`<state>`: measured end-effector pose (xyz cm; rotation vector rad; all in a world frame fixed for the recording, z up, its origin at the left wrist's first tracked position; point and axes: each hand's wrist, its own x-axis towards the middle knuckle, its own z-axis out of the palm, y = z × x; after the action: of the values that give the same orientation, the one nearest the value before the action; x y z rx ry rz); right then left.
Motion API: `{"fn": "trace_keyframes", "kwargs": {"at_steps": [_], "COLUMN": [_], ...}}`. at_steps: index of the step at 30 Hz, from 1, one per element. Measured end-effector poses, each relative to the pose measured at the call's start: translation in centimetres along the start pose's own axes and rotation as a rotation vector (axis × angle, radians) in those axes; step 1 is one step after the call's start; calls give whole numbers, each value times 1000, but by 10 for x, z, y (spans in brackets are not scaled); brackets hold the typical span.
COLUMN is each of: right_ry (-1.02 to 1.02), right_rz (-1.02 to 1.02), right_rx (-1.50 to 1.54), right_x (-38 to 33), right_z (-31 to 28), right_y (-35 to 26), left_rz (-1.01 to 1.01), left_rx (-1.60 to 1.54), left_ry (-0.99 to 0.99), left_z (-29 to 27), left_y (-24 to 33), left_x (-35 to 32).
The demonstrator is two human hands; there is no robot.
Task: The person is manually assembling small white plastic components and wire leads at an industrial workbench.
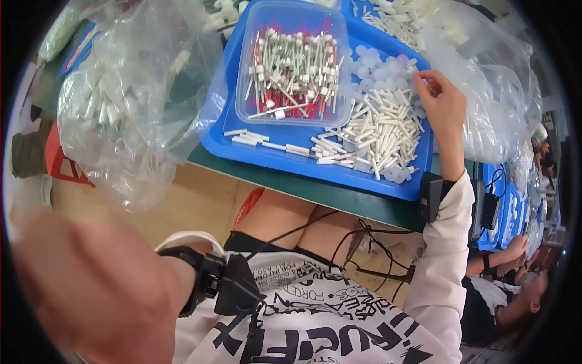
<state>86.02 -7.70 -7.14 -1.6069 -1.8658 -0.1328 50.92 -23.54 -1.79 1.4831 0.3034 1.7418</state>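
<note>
My right hand (pixel 441 103) is over the right side of a blue tray (pixel 273 159). Its thumb and forefinger are bent together in a pinch; whatever lies between them is too small to make out. Just beside the fingertips are translucent white round caps (pixel 379 68), with a heap of short white tubes (pixel 385 124) below them. Large and smeared by motion, my left hand (pixel 103 285) is raised at the lower left, away from the tray, and its fingers cannot be read. A clear plastic box (pixel 295 115) in the tray holds many thin metal rods (pixel 294 67) with white ends and red parts.
Clear plastic bags with white parts stand on the left (pixel 130 91) and right (pixel 491 91) of the tray. More white pieces (pixel 394 24) lie behind it. Black cables (pixel 379 242) hang below the green table edge (pixel 315 197). Another person (pixel 503 303) works at the far right.
</note>
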Motion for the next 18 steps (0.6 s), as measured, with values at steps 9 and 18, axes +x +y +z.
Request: {"fn": "trace_keyframes", "kwargs": {"at_steps": [9, 18], "right_ry": [-118, -548], "right_rz": [-59, -198], "right_rx": [-130, 257], "right_x": [0, 30], "right_z": [-33, 14], "right_y": [-53, -160], "left_rz": [48, -50], "left_rx": [46, 82], "left_ry": [21, 135], "left_z": [-1, -1], "left_y": [-20, -57], "left_x": [-2, 26]}}
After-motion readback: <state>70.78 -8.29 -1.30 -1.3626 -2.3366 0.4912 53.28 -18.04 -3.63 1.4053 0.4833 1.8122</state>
